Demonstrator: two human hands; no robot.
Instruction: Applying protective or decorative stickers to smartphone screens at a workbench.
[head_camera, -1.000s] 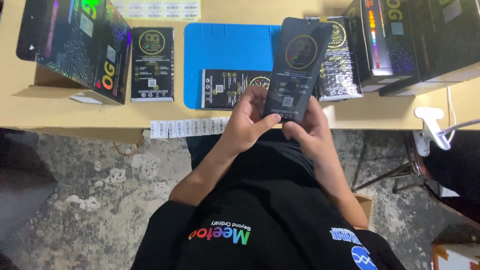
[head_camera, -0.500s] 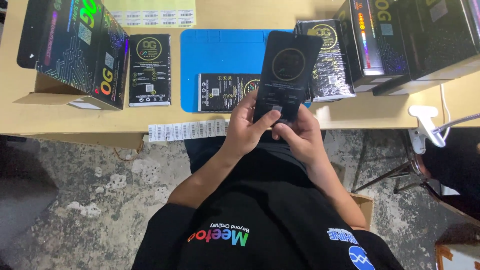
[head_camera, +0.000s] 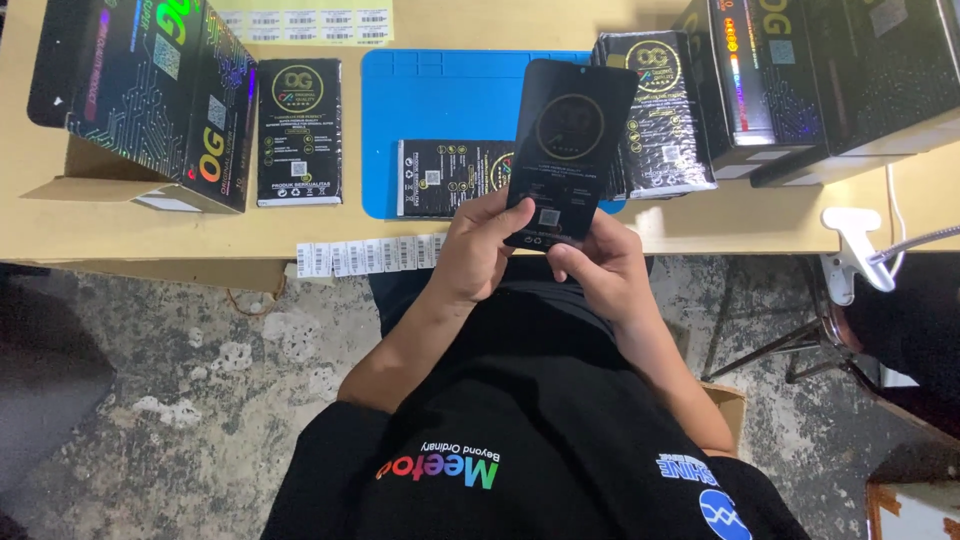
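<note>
Head cam shows a flat black phone-screen panel (head_camera: 570, 150) held up over the front edge of the blue mat (head_camera: 440, 110), left hand (head_camera: 480, 250) and right hand (head_camera: 595, 265) both pinching its bottom end. Another black pack (head_camera: 445, 178) lies on the mat, black boxes (head_camera: 150, 95) either side, barcode sticker strip (head_camera: 370, 255) along the table edge.

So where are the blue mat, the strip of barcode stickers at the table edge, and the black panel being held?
blue mat (head_camera: 440, 100): head view, on its bare upper part.
strip of barcode stickers (head_camera: 365, 256): head view, mid-strip at the table edge.
black panel (head_camera: 572, 130): head view, on its upper face above the hands.
</note>
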